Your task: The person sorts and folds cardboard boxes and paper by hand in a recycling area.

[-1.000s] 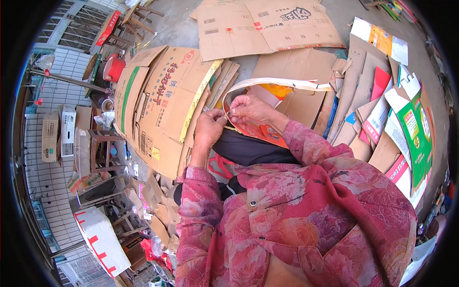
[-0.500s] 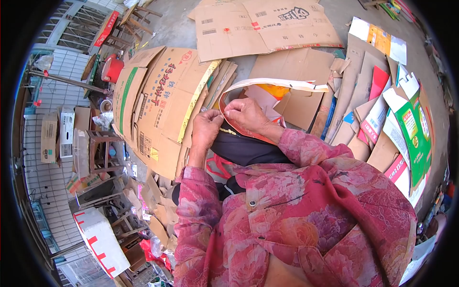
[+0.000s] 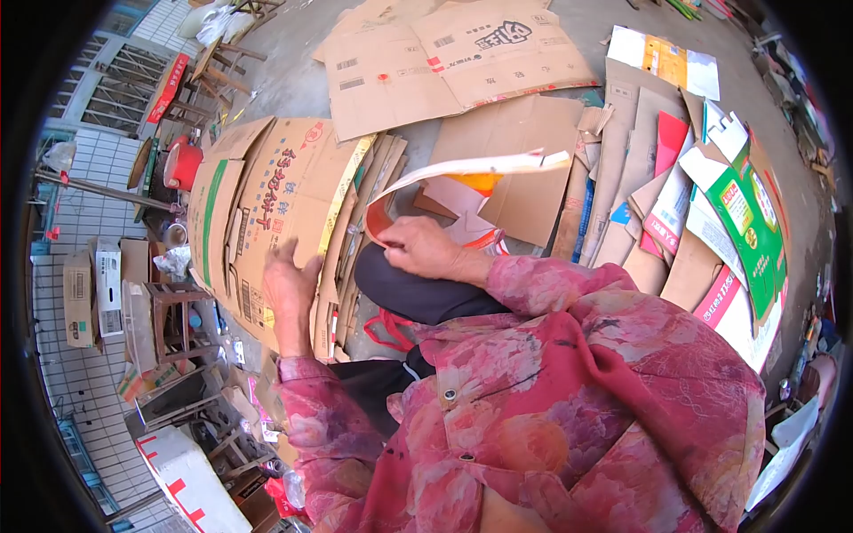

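My right hand (image 3: 418, 250) grips the curled edge of an opened orange-and-white carton (image 3: 462, 178) that rests over my dark-trousered knee (image 3: 418, 289). My left hand (image 3: 291, 280) has its fingers spread and lies flat against the upright stack of flattened brown cardboard boxes (image 3: 267, 204) at my left. Nothing is held in it. Both sleeves are pink and floral.
Flattened cardboard sheets (image 3: 444, 58) cover the concrete floor ahead. Coloured cartons, one green (image 3: 742, 218), are piled at the right. A red pot (image 3: 180, 164), a wooden stool (image 3: 169, 320), small boxes (image 3: 89, 284) and a white foam box (image 3: 191, 480) crowd the left by a tiled wall.
My left hand has let go of the carton's edge and moved left and down onto the cardboard stack. My right hand stays on the carton. The view has shifted slightly.
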